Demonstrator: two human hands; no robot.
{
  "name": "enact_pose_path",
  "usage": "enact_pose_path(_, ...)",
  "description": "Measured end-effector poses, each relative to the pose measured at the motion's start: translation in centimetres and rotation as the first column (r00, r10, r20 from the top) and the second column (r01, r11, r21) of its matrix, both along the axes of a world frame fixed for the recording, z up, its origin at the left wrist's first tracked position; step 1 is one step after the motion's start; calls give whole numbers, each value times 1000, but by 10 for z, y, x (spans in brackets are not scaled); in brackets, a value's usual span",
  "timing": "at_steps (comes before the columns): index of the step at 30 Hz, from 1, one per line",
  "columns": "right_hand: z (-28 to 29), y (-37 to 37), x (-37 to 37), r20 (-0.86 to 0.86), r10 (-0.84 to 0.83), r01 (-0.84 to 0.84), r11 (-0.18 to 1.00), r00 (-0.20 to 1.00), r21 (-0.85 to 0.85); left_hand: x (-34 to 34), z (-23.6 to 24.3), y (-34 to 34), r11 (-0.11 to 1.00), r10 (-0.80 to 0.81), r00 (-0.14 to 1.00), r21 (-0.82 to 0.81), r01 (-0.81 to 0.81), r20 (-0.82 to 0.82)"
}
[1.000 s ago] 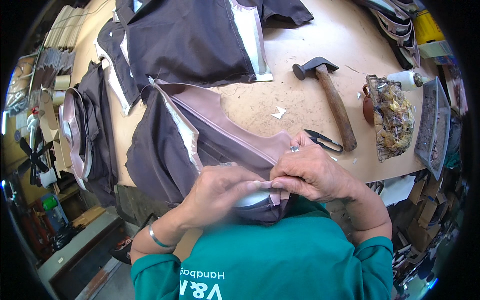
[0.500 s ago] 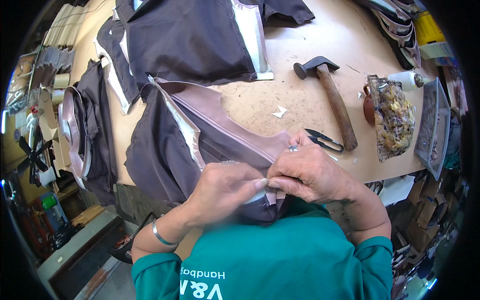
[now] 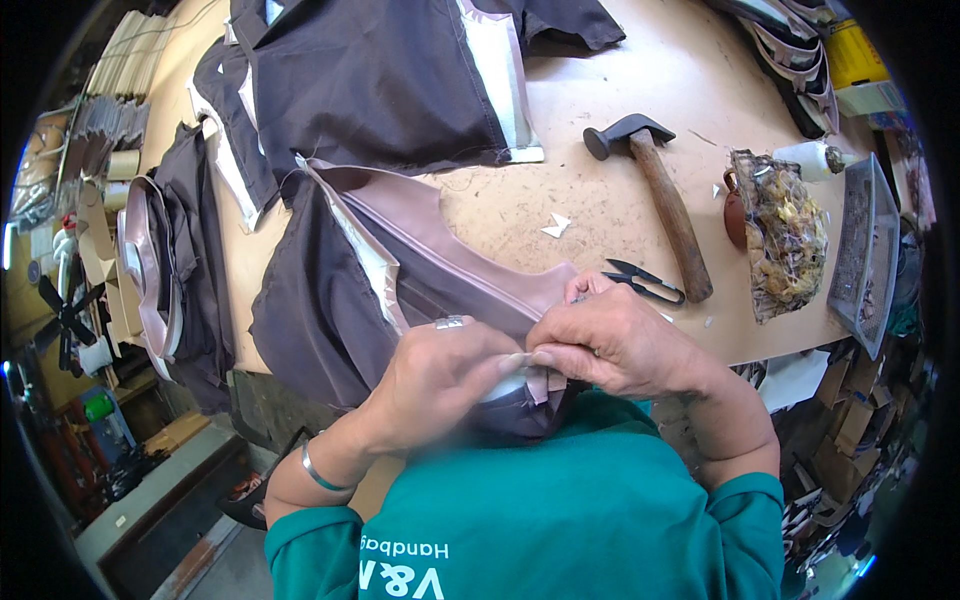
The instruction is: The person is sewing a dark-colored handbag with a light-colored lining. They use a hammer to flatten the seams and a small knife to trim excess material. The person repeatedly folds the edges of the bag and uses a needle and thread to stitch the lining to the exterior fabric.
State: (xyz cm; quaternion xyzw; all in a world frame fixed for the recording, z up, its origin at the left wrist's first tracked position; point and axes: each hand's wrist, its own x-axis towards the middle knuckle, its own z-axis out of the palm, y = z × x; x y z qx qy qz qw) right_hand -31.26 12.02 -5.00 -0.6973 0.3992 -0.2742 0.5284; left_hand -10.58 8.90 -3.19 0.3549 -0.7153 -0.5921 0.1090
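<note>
Both hands pinched a pink-trimmed handbag piece [image 3: 480,242] at its near edge.
The left hand [image 3: 435,375] and right hand [image 3: 620,340] had thumbs and fingers nearly closed on the trim, close before the green shirt [image 3: 540,510], apparently to steady the fold; the table [image 3: 590,200] supported the rest. Thread snips [image 3: 632,269] lay near the right hand; the grey mesh basket [image 3: 850,300] held small, indistinct bits.

Pink-trimmed dark cloth piece [image 3: 430,290] (partly white-edged), aslant over the table edge [image 3: 770,346]
</note>
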Motion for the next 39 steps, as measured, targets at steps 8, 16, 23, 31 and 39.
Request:
enact_pose_path(8,-17,-2,-8,179,-133,83,961,975,264,2,1,-3,997,-14,1000,-74,14,6)
enact_pose_path(16,-24,-1,-13,295,-159,103,975,942,197,2,1,-4,998,14,1000,-69,-14,2)
enact_pose_path(23,-3,-3,-19,122,22,-48,975,992,215,4,2,-4,997,8,1000,-81,-10,-20)
enact_pose_path(31,-7,-1,-15,175,20,-53,981,984,187,0,-2,1,982,16,1000,-189,-19,-16)
enact_pose_path(39,14,0,-9,40,105,-111,973,994,203,-7,-1,8,942,-25,996,-336,-3,-80)
